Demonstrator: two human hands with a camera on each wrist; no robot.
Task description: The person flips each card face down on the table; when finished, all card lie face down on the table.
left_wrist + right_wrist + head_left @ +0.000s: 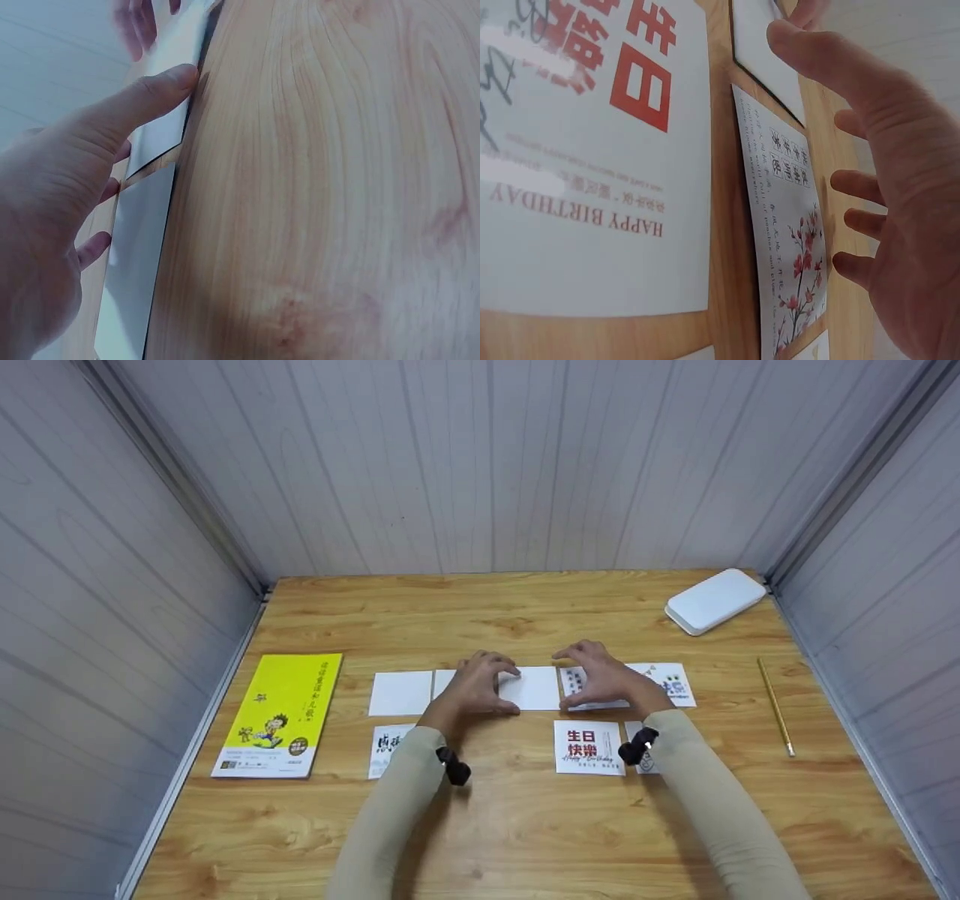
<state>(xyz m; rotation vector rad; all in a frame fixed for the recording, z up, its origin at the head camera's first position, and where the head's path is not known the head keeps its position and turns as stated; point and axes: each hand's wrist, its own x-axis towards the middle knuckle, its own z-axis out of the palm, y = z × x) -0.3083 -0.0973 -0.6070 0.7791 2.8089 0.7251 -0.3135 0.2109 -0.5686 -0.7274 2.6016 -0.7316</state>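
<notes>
My left hand (476, 682) spans a blank white card (538, 688) in the upper row, thumb at its near edge and fingers toward its far side. In the left wrist view, the thumb overlaps that edge. The fingers are spread and relaxed. My right hand (600, 675) arches over a card with pink blossoms (791, 247), thumb and fingers apart, the thumb near the gap beside the blank card. Another blank card lies partly hidden by the left hand, and a further white card (401, 694) lies left of it.
Below the row lie a red-lettered birthday card (590, 747), a black-lettered card (386, 750) and one partly hidden by the right sleeve. A blue-printed card (679, 686) ends the upper row. Around them are a yellow book (281, 705), white case (716, 600) and pencil (775, 705).
</notes>
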